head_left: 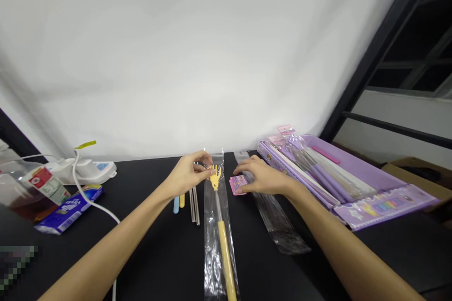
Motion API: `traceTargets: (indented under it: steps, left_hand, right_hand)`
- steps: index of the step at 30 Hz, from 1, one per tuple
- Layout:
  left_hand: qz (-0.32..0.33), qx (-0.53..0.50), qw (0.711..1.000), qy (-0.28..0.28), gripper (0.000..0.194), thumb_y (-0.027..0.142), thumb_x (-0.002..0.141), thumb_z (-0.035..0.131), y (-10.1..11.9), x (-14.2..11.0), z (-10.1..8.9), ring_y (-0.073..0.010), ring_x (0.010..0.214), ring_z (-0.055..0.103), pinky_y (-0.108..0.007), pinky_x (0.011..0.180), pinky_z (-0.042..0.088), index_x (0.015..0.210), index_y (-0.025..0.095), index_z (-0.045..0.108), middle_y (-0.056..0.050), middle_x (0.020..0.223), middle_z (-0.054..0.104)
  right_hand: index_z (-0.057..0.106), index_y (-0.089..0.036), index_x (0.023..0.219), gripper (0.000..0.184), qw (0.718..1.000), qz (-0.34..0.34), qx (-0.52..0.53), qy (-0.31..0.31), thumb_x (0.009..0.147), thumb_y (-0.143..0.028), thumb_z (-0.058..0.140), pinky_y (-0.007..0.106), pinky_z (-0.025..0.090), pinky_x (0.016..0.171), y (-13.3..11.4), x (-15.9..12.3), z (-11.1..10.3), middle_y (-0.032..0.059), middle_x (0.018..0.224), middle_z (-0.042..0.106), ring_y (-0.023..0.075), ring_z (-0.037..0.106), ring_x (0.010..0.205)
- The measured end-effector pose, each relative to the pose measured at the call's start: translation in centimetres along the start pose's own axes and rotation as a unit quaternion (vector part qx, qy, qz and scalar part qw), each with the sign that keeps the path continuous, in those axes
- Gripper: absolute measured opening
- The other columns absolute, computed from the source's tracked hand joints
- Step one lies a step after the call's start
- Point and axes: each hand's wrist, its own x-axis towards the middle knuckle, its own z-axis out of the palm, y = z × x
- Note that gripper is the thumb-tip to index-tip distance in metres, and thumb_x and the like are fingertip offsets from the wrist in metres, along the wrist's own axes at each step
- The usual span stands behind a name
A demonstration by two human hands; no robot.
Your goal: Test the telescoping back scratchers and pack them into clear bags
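At centre of the black worktop [148, 225], a long clear plastic sleeve [213, 240] lies lengthwise from 12 to 6 o'clock, holding a yellow hand-shaped back scratcher with metal shaft and yellow grip [221, 225]. Left hand [187, 174] has its fingers pinched together on the sleeve's top edge, just beside the scratcher's claw. Right hand [263, 176] lies palm down with fingers spread, pressing a small pink printed header card [237, 183] at 3 o'clock of the claw; it is not clamped on anything

Judgement on method: hold the sleeve mouth flat and taut, keep the claw clear of the top edge, and square the card to the mouth before closing

Condition of the item: scratcher sits straight in the sleeve, claw uppermost, film wrinkled and glossy

Adjacent items: second clear empty sleeve [278, 218] at 4 o'clock; two loose metal rods with blue and yellow grips [187, 202] at 9 o'clock; purple display box of packed scratchers [360, 183] at 3 o'clock; white power strip [84, 169] and blue packet [68, 209] at 9 o'clock, well apart
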Motion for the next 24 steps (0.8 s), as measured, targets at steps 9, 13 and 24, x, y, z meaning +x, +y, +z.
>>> traceTargets:
  steps: [9, 13, 24]
  left_hand:
    - [0.003, -0.029, 0.999, -0.028, 0.071, 0.031, 0.082, 0.071, -0.4, -0.6, 0.3, -0.0071, 0.066, 0.062, -0.027, 0.059, 0.053, 0.146, 0.031, 0.039, -0.014, 0.152, 0.036]
    - [-0.004, -0.051, 0.997, -0.051, 0.079, 0.026, 0.080, 0.072, -0.5, -0.6, 0.8, -0.0061, 0.063, 0.062, -0.026, 0.057, 0.052, 0.149, 0.032, 0.035, -0.016, 0.151, 0.037]
    - [-0.018, -0.046, 0.997, -0.057, 0.080, 0.026, 0.079, 0.072, -0.8, -0.6, 1.1, -0.0076, 0.063, 0.063, -0.027, 0.056, 0.052, 0.149, 0.030, 0.034, -0.019, 0.153, 0.035]
  right_hand:
    - [0.071, -0.022, 0.099, 0.041, 1.000, 0.003, 0.004, -0.009, 0.069, -0.047, 0.084, 0.044, 0.038, 0.093, 0.7, 0.5, 0.8, 0.0075, 0.102, 0.064, 0.0298, 0.052, 0.105]
    - [0.068, -0.021, 0.102, 0.045, 1.000, -0.001, 0.024, -0.008, 0.068, -0.043, 0.085, 0.042, 0.038, 0.091, 0.8, 0.5, 0.7, 0.0064, 0.100, 0.066, 0.0284, 0.052, 0.103]
    - [0.069, -0.023, 0.107, 0.035, 0.970, -0.055, 0.236, 0.020, 0.073, -0.018, 0.078, 0.039, 0.049, 0.086, 0.2, 0.5, 0.7, 0.0047, 0.103, 0.066, 0.0198, 0.062, 0.090]
